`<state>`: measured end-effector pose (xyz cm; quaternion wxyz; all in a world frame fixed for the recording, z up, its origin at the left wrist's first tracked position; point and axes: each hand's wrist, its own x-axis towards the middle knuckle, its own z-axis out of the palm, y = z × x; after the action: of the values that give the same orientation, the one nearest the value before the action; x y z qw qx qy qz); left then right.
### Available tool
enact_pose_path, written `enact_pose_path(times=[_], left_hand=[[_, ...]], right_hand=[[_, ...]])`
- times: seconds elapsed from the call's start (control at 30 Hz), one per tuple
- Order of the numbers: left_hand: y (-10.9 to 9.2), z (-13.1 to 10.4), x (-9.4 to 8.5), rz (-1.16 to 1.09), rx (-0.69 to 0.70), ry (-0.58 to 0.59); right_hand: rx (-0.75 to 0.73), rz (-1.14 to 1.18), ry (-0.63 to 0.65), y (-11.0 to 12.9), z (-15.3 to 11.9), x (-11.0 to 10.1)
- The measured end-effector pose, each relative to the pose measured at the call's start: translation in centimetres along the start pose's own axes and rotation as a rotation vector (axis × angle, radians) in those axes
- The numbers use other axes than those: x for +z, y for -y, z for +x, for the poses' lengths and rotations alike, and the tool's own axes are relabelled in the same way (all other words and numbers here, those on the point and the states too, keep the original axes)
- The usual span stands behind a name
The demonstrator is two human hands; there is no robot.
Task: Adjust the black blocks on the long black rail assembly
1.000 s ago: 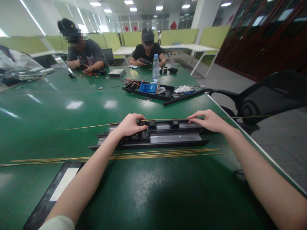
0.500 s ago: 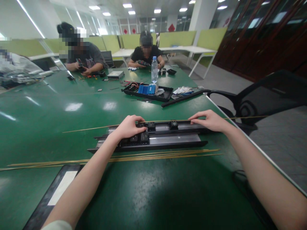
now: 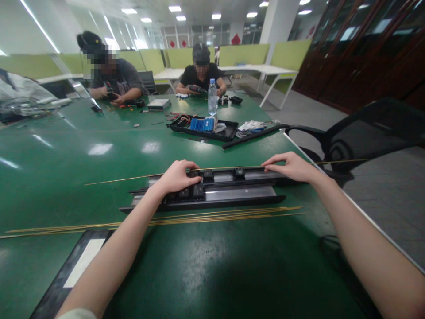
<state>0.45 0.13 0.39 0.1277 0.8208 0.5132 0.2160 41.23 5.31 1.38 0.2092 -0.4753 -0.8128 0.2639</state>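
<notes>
While both your arms reach across the green table [image 3: 199, 274], a black mesh chair [image 3: 378, 124] stands at its right edge. Two co-workers, one in grey [image 3: 128, 79] and one in black [image 3: 212, 73], are at the far side.

Before you lie two black-edged channels with pale floors: the near channel [image 3: 241, 193] and, just behind it, the far channel [image 3: 222, 177]. A dark panel [image 3: 56, 283] with a white label sits partly under your left forearm. Beyond the channels: a black tray [image 3: 199, 134], a water bottle [image 3: 212, 99] behind it, gloves [image 3: 250, 127] to its right.

Your left hand [image 3: 179, 175] lies over the left part of the channels, thumb and fingers curled about a dark block; whether they clamp block, rod or both, cannot tell. Your right hand [image 3: 290, 167] pinches the golden rod between thumb and fingers.

Two further blocks, left [image 3: 208, 176] and right [image 3: 239, 173], sit in the far channel; more sit in the near one, partly hidden.

Thinnest: the golden rod [image 3: 229, 168], running along the far channel's back edge and extending past both hands. Loose rods [image 3: 215, 215] lie nearer you, in front of the channels.
</notes>
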Motion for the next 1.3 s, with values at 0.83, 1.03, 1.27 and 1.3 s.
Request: enact_pose_path(times=[0.83,1.03,1.27,1.3], left_hand=[[0.03,0.10,-0.07,0.006,-0.004,0.018],[0.04,0.10,-0.02,0.026,-0.005,0.016],[-0.01,0.06,-0.04,0.021,-0.002,0.007],[-0.02,0.05,-0.05,0.022,-0.004,0.007]], right_hand=[[0.021,-0.007,-0.056,-0.35,-0.22,-0.48],[0.016,0.037,-0.056,-0.16,-0.17,-0.27],[0.028,0.060,-0.060,-0.75,-0.15,-0.22],[0.030,0.059,-0.062,-0.84,-0.13,-0.20]])
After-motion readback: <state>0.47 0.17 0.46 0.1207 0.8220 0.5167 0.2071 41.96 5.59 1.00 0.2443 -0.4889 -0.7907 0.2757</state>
